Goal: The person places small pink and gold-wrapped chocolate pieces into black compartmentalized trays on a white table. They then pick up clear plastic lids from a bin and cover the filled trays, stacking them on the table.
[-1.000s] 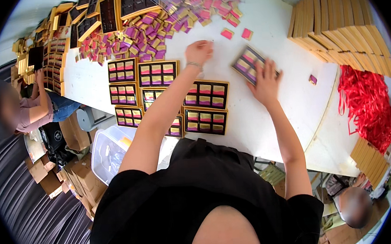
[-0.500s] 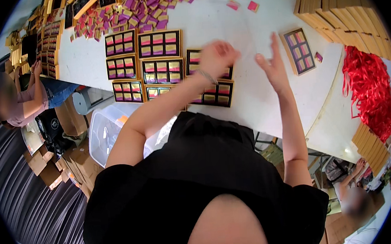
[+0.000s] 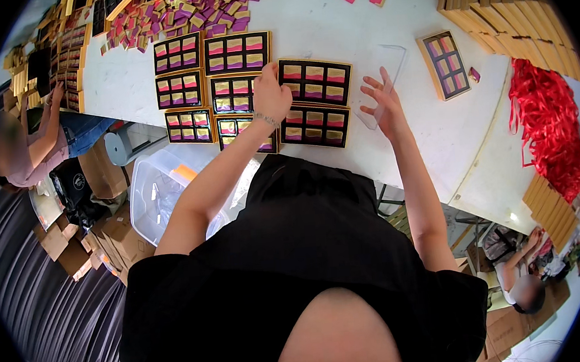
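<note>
Left hand (image 3: 272,98): holding fingers narrowly curled at the near box's (image 3: 346,83) upper-left corner; can't tell if it's pinching.
Right hand (image 3: 382,100): spreading wide over the clear cover (image 3: 396,66), contact unclear.
Near box: sitting between both hands, holding six wrapped pieces (image 3: 314,72).
Lone box (image 3: 456,92): lying rightward.
Left forearm (image 3: 212,180): blocking some box rows.

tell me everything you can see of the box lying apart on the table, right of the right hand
The box is a shallow rectangle with a gold-coloured rim and a dark insert. Six small wrapped-looking pieces, mostly purple and gold, sit in two columns of three. It lies flat on the white table, slightly askew, its long sides pointing away from the person. The right hand is clear of it; a loose piece lies close to its right side. Whether it has a clear cover is hard to tell.
</note>
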`<state>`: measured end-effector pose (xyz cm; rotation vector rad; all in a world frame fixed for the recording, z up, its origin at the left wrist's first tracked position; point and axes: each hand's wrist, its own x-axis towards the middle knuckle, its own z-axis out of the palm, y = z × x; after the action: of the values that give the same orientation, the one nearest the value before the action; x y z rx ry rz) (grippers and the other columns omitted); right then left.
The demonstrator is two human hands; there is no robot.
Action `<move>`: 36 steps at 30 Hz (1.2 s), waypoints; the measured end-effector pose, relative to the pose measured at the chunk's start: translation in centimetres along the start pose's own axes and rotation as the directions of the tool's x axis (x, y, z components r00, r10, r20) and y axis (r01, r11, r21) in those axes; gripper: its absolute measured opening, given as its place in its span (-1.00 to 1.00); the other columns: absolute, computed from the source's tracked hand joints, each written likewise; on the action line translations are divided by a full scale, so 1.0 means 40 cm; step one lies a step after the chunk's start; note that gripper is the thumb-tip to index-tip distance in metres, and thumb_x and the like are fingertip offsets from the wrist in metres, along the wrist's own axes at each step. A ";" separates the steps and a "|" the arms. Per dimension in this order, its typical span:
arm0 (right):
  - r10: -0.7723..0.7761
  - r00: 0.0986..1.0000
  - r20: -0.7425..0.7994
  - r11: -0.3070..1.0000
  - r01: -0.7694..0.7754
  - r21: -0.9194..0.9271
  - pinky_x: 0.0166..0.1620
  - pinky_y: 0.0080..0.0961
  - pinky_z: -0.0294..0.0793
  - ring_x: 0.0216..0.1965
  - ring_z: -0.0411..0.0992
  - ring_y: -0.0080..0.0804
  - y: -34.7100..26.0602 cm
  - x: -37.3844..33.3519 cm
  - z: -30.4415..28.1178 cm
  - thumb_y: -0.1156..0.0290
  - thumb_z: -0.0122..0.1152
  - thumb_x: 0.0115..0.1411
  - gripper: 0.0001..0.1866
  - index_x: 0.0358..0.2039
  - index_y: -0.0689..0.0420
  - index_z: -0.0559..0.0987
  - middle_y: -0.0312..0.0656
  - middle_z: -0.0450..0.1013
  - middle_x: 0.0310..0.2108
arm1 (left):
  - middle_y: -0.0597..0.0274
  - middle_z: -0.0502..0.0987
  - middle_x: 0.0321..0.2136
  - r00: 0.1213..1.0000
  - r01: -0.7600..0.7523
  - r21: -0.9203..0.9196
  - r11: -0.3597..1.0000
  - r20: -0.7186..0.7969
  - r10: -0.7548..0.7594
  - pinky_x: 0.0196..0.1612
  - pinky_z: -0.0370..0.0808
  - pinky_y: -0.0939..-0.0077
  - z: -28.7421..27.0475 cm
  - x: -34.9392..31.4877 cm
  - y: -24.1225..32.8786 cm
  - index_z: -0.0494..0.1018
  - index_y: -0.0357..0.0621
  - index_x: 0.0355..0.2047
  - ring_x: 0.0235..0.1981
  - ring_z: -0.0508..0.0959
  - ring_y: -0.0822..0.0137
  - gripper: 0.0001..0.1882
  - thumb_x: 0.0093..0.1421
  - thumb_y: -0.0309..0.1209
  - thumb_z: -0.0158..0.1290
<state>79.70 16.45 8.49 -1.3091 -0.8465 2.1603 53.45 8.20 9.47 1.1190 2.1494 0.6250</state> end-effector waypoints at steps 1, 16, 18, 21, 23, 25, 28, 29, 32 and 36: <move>0.014 1.000 0.003 1.000 -0.014 0.014 0.02 -0.14 0.28 0.13 0.24 -0.20 0.010 0.021 0.004 -0.02 0.28 0.06 0.13 0.42 -0.02 -0.25 -0.09 0.18 0.23 | -0.19 0.45 0.01 0.999 -0.018 0.119 0.993 0.031 0.015 0.13 0.35 0.18 -0.011 0.015 0.007 0.25 -0.34 0.08 0.06 0.40 -0.06 -0.48 0.06 -0.56 -0.02; -0.517 0.854 0.060 0.291 0.242 -0.926 0.16 0.14 0.11 0.26 0.13 -0.10 -0.082 0.059 0.029 0.05 0.54 -0.19 0.16 0.37 -0.01 0.07 0.06 0.12 0.23 | 0.09 0.44 0.12 0.941 0.335 -0.586 0.738 0.240 -0.237 0.14 0.35 0.32 0.121 0.216 0.076 0.20 -0.28 0.15 0.15 0.41 0.16 -0.49 0.17 -0.46 -0.05; -0.520 0.816 0.252 -0.177 0.185 -0.967 0.19 0.33 0.00 0.30 0.04 -0.11 -0.087 0.060 0.044 0.03 0.57 -0.32 0.18 0.33 -0.14 0.14 -0.04 0.06 0.27 | 0.18 0.37 0.19 0.901 0.432 -0.618 0.656 0.331 -0.281 0.15 0.31 0.26 0.097 0.209 0.111 0.19 -0.20 0.19 0.19 0.35 0.25 -0.49 0.27 -0.30 -0.10; -0.409 0.840 0.357 -0.361 0.211 -0.909 0.17 0.42 -0.02 0.30 0.05 -0.15 -0.077 0.095 0.041 0.02 0.57 -0.33 0.20 0.35 -0.27 0.10 -0.18 0.07 0.29 | 0.22 0.32 0.23 0.868 0.487 -0.591 0.643 0.410 -0.281 0.16 0.29 0.15 0.094 0.205 0.114 0.18 -0.13 0.23 0.21 0.31 0.33 -0.46 0.35 -0.10 -0.21; -0.373 0.856 0.359 -0.352 0.227 -0.908 0.16 0.45 -0.03 0.30 0.04 -0.15 -0.072 0.122 0.044 0.00 0.56 -0.32 0.21 0.36 -0.34 0.06 -0.24 0.06 0.30 | 0.21 0.32 0.22 0.867 0.479 -0.579 0.660 0.429 -0.253 0.16 0.29 0.16 0.104 0.205 0.102 0.18 -0.13 0.24 0.21 0.31 0.34 -0.44 0.36 -0.07 -0.21; -0.342 0.863 0.372 -0.363 0.244 -0.899 0.16 0.45 -0.05 0.30 0.04 -0.15 -0.072 0.138 0.055 0.00 0.56 -0.31 0.21 0.36 -0.33 0.05 -0.23 0.06 0.30 | 0.18 0.34 0.21 0.876 0.456 -0.601 0.656 0.431 -0.215 0.17 0.31 0.25 0.125 0.215 0.083 0.17 -0.16 0.25 0.21 0.32 0.32 -0.44 0.35 -0.12 -0.14; -0.287 0.872 0.396 -0.408 0.263 -0.874 0.16 0.46 -0.07 0.31 0.03 -0.15 -0.069 0.157 0.076 -0.03 0.53 -0.28 0.18 0.36 -0.33 0.06 -0.23 0.05 0.31 | 0.11 0.35 0.20 0.962 0.240 -0.647 0.724 0.257 -0.089 0.16 0.34 0.40 0.189 0.233 0.002 0.15 -0.19 0.26 0.21 0.35 0.26 -0.42 0.29 -0.29 0.00; -0.294 0.866 0.405 -0.403 0.272 -0.874 0.16 0.46 -0.09 0.31 0.02 -0.15 -0.066 0.160 0.077 -0.04 0.52 -0.27 0.17 0.36 -0.33 0.07 -0.23 0.05 0.31 | 0.09 0.38 0.17 0.971 0.208 -0.629 0.749 0.222 -0.083 0.14 0.36 0.44 0.201 0.232 -0.015 0.18 -0.20 0.24 0.18 0.38 0.25 -0.42 0.25 -0.35 0.03; -0.339 0.843 0.417 -0.395 0.275 -0.877 0.15 0.44 -0.10 0.30 0.02 -0.15 -0.050 0.163 0.058 -0.08 0.49 -0.25 0.13 0.35 -0.32 0.09 -0.22 0.05 0.31 | 0.03 0.46 0.09 0.984 0.141 -0.522 0.841 0.165 -0.063 0.09 0.42 0.51 0.209 0.222 -0.006 0.27 -0.23 0.18 0.10 0.48 0.23 -0.44 0.15 -0.46 0.11; -0.339 0.846 0.411 -0.418 0.256 -0.872 0.12 0.34 -0.03 0.25 0.07 -0.15 -0.073 0.175 0.065 -0.11 0.47 -0.26 0.12 0.34 -0.31 0.12 -0.17 0.09 0.27 | 0.00 0.54 -0.01 0.985 0.124 -0.275 0.953 0.150 -0.085 0.02 0.48 0.50 0.163 0.243 0.060 0.40 -0.24 0.08 0.00 0.56 0.24 -0.49 0.09 -0.44 0.14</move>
<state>74.58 22.49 7.24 -1.2169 -2.9366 0.3232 55.10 18.42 3.52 0.8613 1.9165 0.7572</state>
